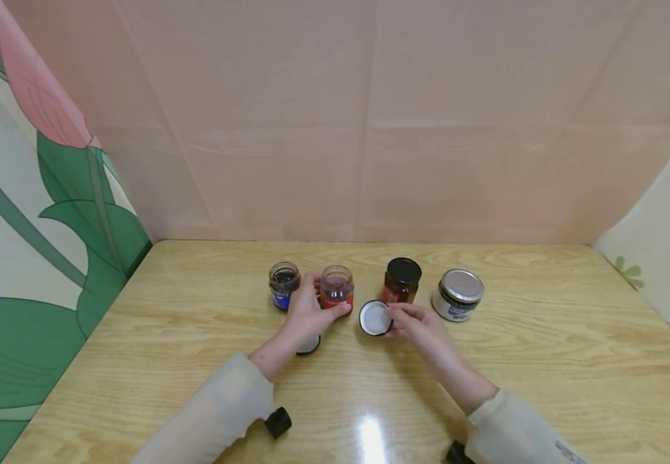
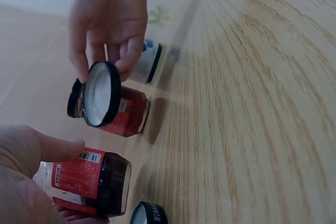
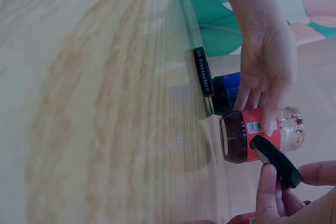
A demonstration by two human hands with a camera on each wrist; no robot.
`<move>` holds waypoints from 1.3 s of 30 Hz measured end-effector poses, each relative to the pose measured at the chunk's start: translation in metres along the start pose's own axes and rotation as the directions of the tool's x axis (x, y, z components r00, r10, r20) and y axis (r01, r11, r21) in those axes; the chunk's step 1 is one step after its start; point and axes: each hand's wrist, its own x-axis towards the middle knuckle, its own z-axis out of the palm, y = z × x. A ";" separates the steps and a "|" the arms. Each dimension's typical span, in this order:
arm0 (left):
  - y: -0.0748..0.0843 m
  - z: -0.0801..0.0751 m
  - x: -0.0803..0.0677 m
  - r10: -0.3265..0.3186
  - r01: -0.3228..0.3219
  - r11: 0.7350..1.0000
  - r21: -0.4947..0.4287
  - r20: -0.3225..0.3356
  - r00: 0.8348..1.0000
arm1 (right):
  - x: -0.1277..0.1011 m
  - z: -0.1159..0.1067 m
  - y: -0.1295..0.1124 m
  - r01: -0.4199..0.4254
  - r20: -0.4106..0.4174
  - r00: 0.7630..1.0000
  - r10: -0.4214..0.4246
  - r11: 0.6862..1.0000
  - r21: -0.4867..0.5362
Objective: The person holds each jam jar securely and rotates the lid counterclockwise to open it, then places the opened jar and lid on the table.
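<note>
My left hand (image 1: pixel 304 314) grips an open glass jar (image 1: pixel 337 283) with a red label and dark contents low inside; its mouth has no lid on it. Thumb and fingers wrap the jar's sides, as the left wrist view also shows. With thumb and fingertips my right hand (image 1: pixel 424 330) pinches a black-rimmed lid (image 1: pixel 374 318), tilted so its white inside faces the head camera. This lid is held in the air to the right of the jar, apart from it. Just left of the left hand stands an open jar (image 1: pixel 282 300) with a blue label.
Another black-rimmed lid (image 1: pixel 309 347) lies on the table behind my left wrist, partly hidden. Beyond the right hand stand a red-labelled jar (image 1: pixel 402 274) with a black lid and a wider white-labelled jar (image 1: pixel 459 293) with a silvery lid. A pinkish cloth (image 1: pixel 364 161) hangs behind the table.
</note>
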 end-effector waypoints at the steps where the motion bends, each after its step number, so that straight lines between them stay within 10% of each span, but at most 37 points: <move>1: 0.000 0.001 0.000 0.003 -0.003 1.000 0.005 -0.002 1.000 | 0.000 0.000 0.001 -0.001 0.005 1.000 0.001 1.000 -0.011; 39: -0.005 0.008 0.006 0.073 -0.072 0.990 0.123 -0.003 0.997 | 0.016 0.024 0.012 -0.018 0.194 0.980 0.039 0.994 -0.108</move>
